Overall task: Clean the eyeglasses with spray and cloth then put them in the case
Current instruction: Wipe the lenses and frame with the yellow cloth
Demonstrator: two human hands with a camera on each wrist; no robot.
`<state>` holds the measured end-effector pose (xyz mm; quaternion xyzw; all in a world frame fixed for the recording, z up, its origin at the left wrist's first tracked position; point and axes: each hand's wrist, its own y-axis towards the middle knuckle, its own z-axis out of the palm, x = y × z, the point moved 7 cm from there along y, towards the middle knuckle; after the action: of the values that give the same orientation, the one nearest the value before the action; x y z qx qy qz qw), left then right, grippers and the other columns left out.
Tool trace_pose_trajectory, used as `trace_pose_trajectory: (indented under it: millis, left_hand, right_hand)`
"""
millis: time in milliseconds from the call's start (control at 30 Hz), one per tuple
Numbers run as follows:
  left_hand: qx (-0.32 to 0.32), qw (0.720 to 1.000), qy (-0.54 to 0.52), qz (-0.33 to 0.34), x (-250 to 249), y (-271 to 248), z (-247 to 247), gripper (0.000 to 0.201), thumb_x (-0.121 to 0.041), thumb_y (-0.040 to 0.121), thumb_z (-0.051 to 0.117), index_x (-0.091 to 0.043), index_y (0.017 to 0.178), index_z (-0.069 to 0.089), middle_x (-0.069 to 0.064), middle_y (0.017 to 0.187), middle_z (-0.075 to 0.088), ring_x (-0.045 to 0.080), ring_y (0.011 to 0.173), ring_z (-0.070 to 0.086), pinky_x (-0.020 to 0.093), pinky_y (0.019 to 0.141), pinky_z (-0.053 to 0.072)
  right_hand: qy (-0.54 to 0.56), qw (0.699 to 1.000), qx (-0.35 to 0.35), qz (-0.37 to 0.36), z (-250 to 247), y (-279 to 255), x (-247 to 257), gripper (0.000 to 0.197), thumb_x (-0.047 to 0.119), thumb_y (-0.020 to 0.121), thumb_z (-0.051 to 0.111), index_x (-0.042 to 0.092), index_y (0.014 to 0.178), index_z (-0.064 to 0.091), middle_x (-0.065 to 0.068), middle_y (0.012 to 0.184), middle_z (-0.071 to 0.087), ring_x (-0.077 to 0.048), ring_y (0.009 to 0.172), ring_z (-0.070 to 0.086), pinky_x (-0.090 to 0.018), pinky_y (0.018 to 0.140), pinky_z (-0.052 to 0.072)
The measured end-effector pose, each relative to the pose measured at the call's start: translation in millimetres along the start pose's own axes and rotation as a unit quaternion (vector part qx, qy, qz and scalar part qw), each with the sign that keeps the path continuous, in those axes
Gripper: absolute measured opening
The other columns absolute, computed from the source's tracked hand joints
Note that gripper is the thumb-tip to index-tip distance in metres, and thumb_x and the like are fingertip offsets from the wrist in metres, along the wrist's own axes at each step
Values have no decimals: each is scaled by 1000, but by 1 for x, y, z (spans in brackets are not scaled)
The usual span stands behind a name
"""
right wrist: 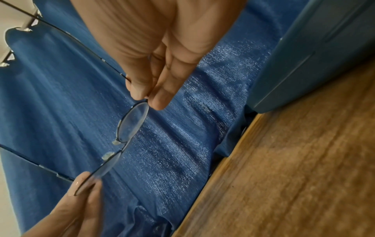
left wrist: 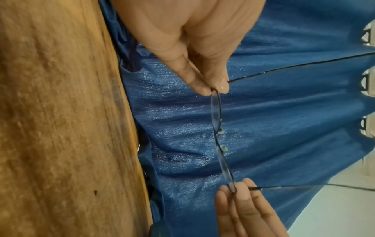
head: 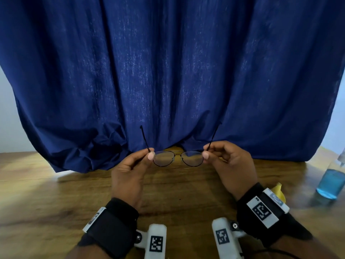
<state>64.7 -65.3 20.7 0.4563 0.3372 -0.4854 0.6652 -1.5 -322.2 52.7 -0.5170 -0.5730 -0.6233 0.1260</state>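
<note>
Thin black wire-rimmed eyeglasses (head: 177, 155) are held up over the wooden table (head: 56, 193), temples unfolded and pointing away toward the curtain. My left hand (head: 150, 152) pinches the left hinge corner between thumb and forefinger. My right hand (head: 206, 151) pinches the right hinge corner the same way. The left wrist view shows the eyeglasses (left wrist: 218, 128) edge-on, with my left hand (left wrist: 213, 90) at one end. In the right wrist view my right hand (right wrist: 147, 99) grips the eyeglasses (right wrist: 131, 123) at the rim. A spray bottle (head: 331, 182) with blue liquid stands at the right. No case is in view.
A dark blue curtain (head: 168, 71) hangs behind and bunches on the table's back edge. A yellow cloth (head: 279, 190) peeks out behind my right wrist. A blue-grey object (right wrist: 314, 56) that I cannot identify stands close to my right hand.
</note>
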Motion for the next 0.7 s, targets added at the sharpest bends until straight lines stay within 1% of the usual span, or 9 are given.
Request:
trace_pose_trajectory:
  millis: [67,167,233,333,400,500,567,633,700]
  left_hand:
    - [6,1000,5,14,-2,-1,1,15,-9,83,75,-14,97,78,0,99,81,9,100,75,29,92,56]
    - [2,998,29,47,-6,-1,1,15,-9,88,73,-10,103,77,4,95,80,3,88,74,14,81,58]
    - [-1,997,52,57,-6,0,1,13,-12,90,72,-13,102,76,5,98,79,5,89,74,16,86,58]
    - [5,994,85,64,-4,2,1,8,-15,91,72,-20,97,76,5,100,78,17,101,73,24,96,57]
    - [13,993,95,70,-4,1,3,7,-17,92,71,-22,96,75,6,99,77,15,96,72,25,96,56]
    - [18,991,104,78,-8,-2,4,10,-18,94,69,-20,102,74,8,97,77,5,85,70,8,83,55]
    - [26,990,109,80,-11,-6,7,12,-17,95,68,-14,105,74,10,96,76,4,83,69,3,80,53]
    - [29,990,117,78,-13,-9,9,16,-17,95,68,-10,107,74,10,96,76,2,83,68,1,80,52]
    - [27,991,110,69,-15,-13,9,18,-17,95,67,-9,110,73,9,98,76,-2,81,68,3,77,54]
  right_hand:
    - [22,1000,-9,15,-3,-1,2,15,18,85,78,21,98,72,5,89,77,-10,78,75,-24,78,61]
    - [44,998,-16,35,-5,2,6,16,20,86,78,20,101,72,0,89,76,-18,79,75,-35,79,63]
    - [27,999,-29,26,-19,5,10,12,20,87,77,21,99,73,0,84,75,-20,78,75,-40,78,63]
    - [-74,997,-24,1,-58,11,24,4,18,89,76,19,93,76,3,77,74,-14,71,72,-30,73,61]
    - [-190,982,7,-9,-88,13,35,4,16,87,76,19,89,77,5,76,75,-4,68,68,-19,71,55]
    - [-351,928,115,40,-118,11,17,16,10,86,73,24,89,77,6,82,77,2,73,65,-15,75,48]
    - [-453,868,184,85,-130,1,-4,19,16,83,69,25,97,77,3,93,77,-9,85,69,-24,83,52]
    - [-540,796,258,95,-129,-11,-23,24,36,82,66,24,101,76,1,104,75,-21,97,69,-33,89,54]
    - [-576,745,311,128,-123,-24,-35,13,34,89,64,25,89,73,4,93,71,-23,92,65,-31,85,52]
